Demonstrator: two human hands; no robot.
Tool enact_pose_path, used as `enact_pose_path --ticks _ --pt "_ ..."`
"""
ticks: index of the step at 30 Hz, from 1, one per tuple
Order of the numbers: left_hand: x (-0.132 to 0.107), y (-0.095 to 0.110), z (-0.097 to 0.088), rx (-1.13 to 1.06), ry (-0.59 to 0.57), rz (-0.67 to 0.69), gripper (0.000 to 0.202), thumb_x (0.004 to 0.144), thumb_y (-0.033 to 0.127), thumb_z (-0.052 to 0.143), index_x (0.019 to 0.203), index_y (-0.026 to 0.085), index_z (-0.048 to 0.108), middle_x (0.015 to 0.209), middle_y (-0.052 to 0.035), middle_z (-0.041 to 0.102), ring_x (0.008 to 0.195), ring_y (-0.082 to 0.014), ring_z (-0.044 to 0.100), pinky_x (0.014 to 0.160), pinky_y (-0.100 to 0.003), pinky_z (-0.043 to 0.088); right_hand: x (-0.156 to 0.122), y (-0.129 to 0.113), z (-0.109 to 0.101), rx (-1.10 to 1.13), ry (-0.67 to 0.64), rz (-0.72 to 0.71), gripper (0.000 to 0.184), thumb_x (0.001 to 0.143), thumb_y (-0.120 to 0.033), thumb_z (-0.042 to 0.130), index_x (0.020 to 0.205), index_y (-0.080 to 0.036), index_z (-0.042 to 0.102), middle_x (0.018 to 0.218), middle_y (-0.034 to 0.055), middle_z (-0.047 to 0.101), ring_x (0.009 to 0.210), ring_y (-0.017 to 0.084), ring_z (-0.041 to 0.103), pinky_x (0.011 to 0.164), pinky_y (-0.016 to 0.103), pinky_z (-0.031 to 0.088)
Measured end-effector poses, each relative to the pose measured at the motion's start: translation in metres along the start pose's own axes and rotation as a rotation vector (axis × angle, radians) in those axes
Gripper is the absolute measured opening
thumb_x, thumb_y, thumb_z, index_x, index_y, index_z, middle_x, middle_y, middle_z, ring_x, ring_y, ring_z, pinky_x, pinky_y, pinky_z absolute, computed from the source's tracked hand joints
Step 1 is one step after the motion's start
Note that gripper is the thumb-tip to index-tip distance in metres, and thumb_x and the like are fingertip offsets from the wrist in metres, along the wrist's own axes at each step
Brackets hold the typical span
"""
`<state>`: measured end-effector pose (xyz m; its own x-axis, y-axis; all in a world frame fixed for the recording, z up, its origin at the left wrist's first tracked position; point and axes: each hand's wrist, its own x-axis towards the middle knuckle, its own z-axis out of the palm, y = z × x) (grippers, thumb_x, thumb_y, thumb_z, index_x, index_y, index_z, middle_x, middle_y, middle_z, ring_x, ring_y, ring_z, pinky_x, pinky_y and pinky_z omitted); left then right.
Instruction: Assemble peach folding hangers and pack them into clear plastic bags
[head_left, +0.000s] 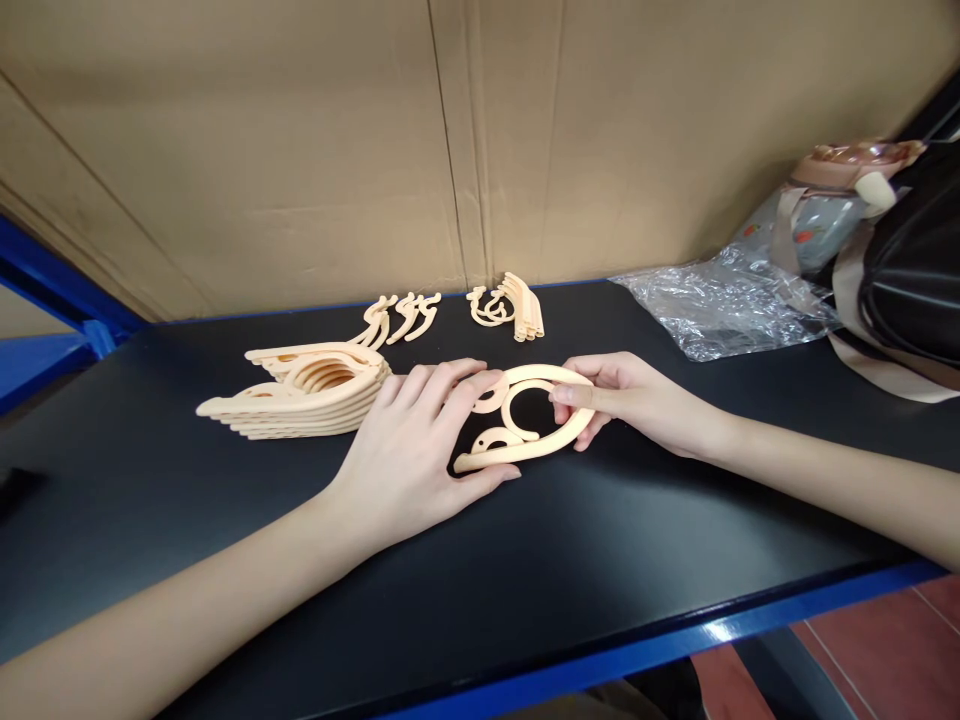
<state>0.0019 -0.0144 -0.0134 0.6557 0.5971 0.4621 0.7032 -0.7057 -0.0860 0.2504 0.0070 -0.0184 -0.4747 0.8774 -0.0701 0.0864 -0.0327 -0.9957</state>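
Observation:
A cream plastic folding hanger (pixel 551 445), with its arms folded together and its hook curled between them, is held low over the black tabletop. My right hand (pixel 611 398) pinches its rounded end between thumb and fingers. My left hand (pixel 420 440) spans the other end, fingers over the far arm and thumb by the near one, hiding part of the tips. Left of that hand lies a neat stack of similar folded hangers (pixel 300 418), their tips facing left. Behind are several loose curved hooks (pixel 409 318) and a small bundle of curved arm pieces (pixel 525 308).
A brown cardboard wall (pixel 300 150) closes off the back. Crumpled clear plastic (pixel 720 305) lies at the right, beside a bottle with a strap (pixel 814 220) and a black bag (pixel 915 260). The table has a blue front edge (pixel 675 635).

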Motion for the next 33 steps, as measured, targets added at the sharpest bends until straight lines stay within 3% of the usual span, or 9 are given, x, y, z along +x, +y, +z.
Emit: enact_pose_path --ticks 10,18,33 --pt "-0.0016 -0.0002 0.0005 -0.026 0.018 0.026 0.068 0.083 0.059 0.064 0.129 0.013 0.047 0.128 -0.0141 0.058 0.113 -0.0309 0.055 0.091 -0.041 0.039 -0.0005 -0.0002 0.0003 0.006 -0.014 -0.008 0.023 0.083 -0.037 0.073 0.082 -0.015 0.067 0.076 -0.0014 0.067 0.064 0.009 0.067 0.06 0.021 0.061" --pt "0.0004 -0.0004 0.0012 -0.009 0.027 0.042 0.055 0.088 0.045 0.064 0.13 0.013 0.047 0.128 -0.0135 0.059 0.115 -0.0295 0.054 0.091 -0.039 0.039 -0.0015 -0.001 0.0015 -0.007 -0.018 -0.009 0.023 0.084 -0.037 0.072 0.084 -0.015 0.066 0.079 -0.0003 0.068 0.067 0.01 0.068 0.061 0.022 0.061" --pt "0.0 0.0025 -0.0014 0.059 0.068 0.104 0.056 0.086 0.04 0.067 0.131 0.012 0.048 0.13 -0.0149 0.06 0.115 -0.0308 0.056 0.091 -0.042 0.04 -0.0026 -0.0031 0.0029 0.071 -0.149 -0.021 0.02 0.083 -0.033 0.074 0.091 -0.016 0.068 0.094 0.0016 0.071 0.081 0.012 0.07 0.072 0.024 0.062"
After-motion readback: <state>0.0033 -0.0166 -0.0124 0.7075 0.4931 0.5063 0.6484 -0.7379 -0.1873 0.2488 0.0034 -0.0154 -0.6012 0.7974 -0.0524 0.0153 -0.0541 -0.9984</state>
